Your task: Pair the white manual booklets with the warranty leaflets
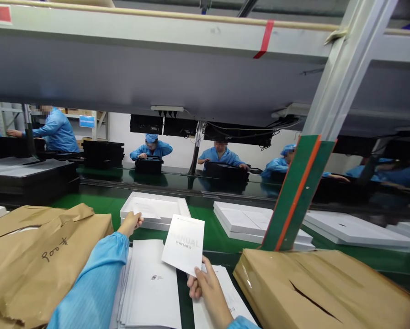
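My right hand (pixel 204 284) pinches the lower corner of a white manual booklet (pixel 184 243) and holds it up above the paper stacks. My left hand (pixel 130 223), in a blue sleeve, reaches forward to an open white box (pixel 156 208) on the green belt and grips a white sheet (pixel 146 210) lying in it. Below my arms lie a stack of white printed sheets (pixel 152 288) and a second white stack (pixel 223 301) to its right.
Brown paper-wrapped bundles sit at the left (pixel 36 256) and right (pixel 324 292). More white boxes (pixel 252 221) ride the green belt (pixel 215 233). A slanted green and orange post (pixel 299 192) rises at the right. Several people in blue coats work across the line.
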A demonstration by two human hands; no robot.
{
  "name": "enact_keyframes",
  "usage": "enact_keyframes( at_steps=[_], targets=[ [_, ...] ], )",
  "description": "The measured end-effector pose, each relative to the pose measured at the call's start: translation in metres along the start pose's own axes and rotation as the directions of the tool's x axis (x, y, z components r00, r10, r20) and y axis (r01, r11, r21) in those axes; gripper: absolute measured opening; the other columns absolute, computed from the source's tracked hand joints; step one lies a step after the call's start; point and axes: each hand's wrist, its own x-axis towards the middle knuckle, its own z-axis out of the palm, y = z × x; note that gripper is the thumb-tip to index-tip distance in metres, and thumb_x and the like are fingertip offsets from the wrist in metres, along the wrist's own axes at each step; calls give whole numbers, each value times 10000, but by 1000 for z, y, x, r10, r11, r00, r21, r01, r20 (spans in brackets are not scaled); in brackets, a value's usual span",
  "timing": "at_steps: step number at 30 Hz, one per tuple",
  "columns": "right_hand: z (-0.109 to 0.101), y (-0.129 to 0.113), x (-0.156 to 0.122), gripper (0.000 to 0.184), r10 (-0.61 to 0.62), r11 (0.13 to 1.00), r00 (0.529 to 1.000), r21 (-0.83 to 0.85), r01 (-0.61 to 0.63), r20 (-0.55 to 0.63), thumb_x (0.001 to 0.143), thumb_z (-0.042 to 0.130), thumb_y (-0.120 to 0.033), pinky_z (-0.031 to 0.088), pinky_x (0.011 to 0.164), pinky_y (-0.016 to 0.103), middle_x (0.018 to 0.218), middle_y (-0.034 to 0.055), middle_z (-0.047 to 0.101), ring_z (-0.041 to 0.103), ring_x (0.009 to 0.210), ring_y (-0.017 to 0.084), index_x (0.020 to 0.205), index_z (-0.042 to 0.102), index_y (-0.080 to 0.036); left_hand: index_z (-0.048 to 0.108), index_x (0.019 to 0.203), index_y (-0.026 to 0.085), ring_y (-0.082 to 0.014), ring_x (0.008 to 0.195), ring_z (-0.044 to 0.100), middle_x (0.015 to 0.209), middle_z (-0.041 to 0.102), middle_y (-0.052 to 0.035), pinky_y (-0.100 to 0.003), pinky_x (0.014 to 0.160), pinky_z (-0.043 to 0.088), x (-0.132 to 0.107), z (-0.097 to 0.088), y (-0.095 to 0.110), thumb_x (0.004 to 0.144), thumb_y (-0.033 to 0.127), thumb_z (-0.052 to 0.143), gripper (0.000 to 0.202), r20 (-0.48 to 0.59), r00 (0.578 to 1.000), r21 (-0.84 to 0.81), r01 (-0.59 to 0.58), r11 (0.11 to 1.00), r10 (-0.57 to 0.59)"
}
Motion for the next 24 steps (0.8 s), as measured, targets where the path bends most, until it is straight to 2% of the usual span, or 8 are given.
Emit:
enact_keyframes(
  at_steps=[3, 5, 8, 10, 13, 16, 21, 24],
  targets=[
    [0, 1, 1, 512, 7, 1000, 1000, -13, -7, 0, 642, 413, -536, 286, 328, 203, 461, -45, 516, 469, 339, 107, 993, 252, -200, 460, 815, 88, -31, 336, 430, 511, 522, 27, -156, 362, 335, 12, -4, 3, 721, 179, 442, 133, -94, 996, -75, -6, 997, -1],
    [0, 1, 2, 513, 1, 1000, 1000, -25, -1, 11, 646, 409, -534, 289, 332, 204, 462, -41, 522, 468, 345, 105, 999, 257, -195, 373, 986, 86, -49, 420, 505, 631, 569, -29, -171, 440, 388, 13, -8, 2, 725, 153, 413, 272, -179, 983, -134, -72, 988, 48],
    [1, 0, 2, 514, 1, 999, 999, -38, 1, 39, 649, 418, -518, 299, 340, 207, 455, -40, 526, 463, 349, 105, 1012, 264, -188, 183, 1137, 139, -55, 594, 562, 860, 559, -85, -170, 552, 418, 6, -14, -2, 736, 146, 362, 439, -299, 946, -183, -185, 966, 124],
    [2, 0, 1, 523, 9, 999, 999, -42, -7, 47, 648, 421, -510, 302, 344, 208, 454, -40, 522, 460, 351, 105, 1021, 262, -179, 169, 1146, 175, -56, 677, 561, 972, 519, -94, -164, 578, 417, -4, -17, -7, 736, 166, 346, 447, -336, 929, -186, -225, 956, 153],
    [2, -1, 0, 529, 4, 999, 999, -52, -2, 49, 654, 418, -498, 312, 358, 215, 495, -28, 529, 472, 380, 111, 1033, 251, -168, 277, 1092, 204, -66, 714, 553, 1022, 494, -80, -169, 572, 414, -26, -17, -15, 721, 207, 359, 380, -334, 926, -163, -238, 958, 173],
    [0, -10, -2, 525, -26, 997, 998, -74, 30, 55, 661, 425, -476, 331, 375, 228, 541, -16, 539, 491, 417, 123, 1048, 240, -172, 413, 972, 196, -81, 666, 550, 942, 533, -57, -190, 556, 412, -50, -16, -26, 697, 229, 391, 278, -268, 940, -91, -243, 966, 211],
    [-8, -47, 20, 395, -152, 981, 988, -121, 150, -3, 668, 462, -404, 335, 377, 224, 501, -37, 534, 478, 375, 108, 952, 296, -184, 494, 786, 156, -101, 621, 524, 803, 557, -45, -237, 615, 403, -71, -22, -44, 679, 226, 399, 159, -154, 936, 134, -297, 945, 316],
    [-7, -73, 52, 205, -30, 994, 999, -103, 26, -31, 696, 474, -258, 333, 368, 194, 478, -52, 526, 478, 364, 88, 846, 354, -186, 495, 758, 162, -109, 612, 516, 749, 550, -27, -249, 631, 394, -72, -25, -53, 672, 208, 387, 145, -167, 935, 167, -286, 944, 313]
  ],
)
